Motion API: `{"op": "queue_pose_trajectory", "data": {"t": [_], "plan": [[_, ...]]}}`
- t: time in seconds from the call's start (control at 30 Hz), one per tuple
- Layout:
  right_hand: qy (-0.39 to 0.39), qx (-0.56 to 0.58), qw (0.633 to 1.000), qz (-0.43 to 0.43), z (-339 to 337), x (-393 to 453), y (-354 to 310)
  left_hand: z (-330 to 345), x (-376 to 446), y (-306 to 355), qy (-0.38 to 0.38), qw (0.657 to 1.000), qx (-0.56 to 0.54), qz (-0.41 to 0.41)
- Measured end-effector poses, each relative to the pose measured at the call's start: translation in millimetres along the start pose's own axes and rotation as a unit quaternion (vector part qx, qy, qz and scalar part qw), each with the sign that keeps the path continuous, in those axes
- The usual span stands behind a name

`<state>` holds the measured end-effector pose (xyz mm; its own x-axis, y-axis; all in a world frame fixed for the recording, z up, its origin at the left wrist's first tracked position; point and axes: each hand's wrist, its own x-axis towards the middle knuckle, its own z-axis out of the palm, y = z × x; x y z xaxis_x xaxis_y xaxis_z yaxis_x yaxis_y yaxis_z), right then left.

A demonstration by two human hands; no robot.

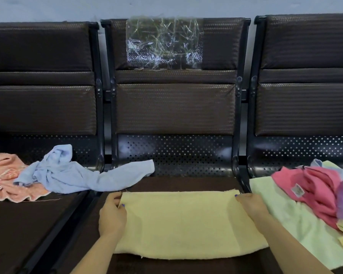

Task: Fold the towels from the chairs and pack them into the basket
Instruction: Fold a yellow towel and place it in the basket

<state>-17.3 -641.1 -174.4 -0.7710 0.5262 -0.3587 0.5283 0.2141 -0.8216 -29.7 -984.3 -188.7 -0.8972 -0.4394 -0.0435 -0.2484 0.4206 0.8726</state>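
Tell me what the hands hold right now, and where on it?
Both grip the yellow towel on the middle seat: the left hand pinches its far left corner, the right hand its far right corner.

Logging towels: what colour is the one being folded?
Pale yellow towel, seen in the head view.

Three dark brown padded chairs [174, 107] on black metal frames stand joined in a row against a pale grey wall [166, 6], perforated metal panels below their backrests, crinkled clear plastic [164, 44] taped across the middle backrest.
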Motion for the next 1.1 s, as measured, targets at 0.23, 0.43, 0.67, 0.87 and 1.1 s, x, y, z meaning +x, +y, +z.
{"op": "queue_pose_trajectory", "data": {"t": [0.23, 0.43, 0.67, 0.87, 1.1], "plan": [[0.008, 0.026, 0.999, 0.022, -6, 10, -1, 4, -1, 13, 0.053, 0.998, -0.013, 0.039], [-0.002, 0.065, 0.998, 0.007, -7, 5, 2, 7, -4, 15, 0.029, 0.999, 0.01, 0.03], [-0.044, -0.003, 0.999, 0.016, -14, 0, -3, 12, -6, 7, -0.033, 0.994, 0.099, -0.023], [-0.023, -0.159, 0.987, -0.03, -16, 1, -2, 6, -5, 11, -0.027, 0.995, 0.081, -0.044], [-0.002, -0.202, 0.977, -0.063, -16, -4, -10, -4, -6, 13, -0.064, 0.989, 0.114, -0.069]]}}
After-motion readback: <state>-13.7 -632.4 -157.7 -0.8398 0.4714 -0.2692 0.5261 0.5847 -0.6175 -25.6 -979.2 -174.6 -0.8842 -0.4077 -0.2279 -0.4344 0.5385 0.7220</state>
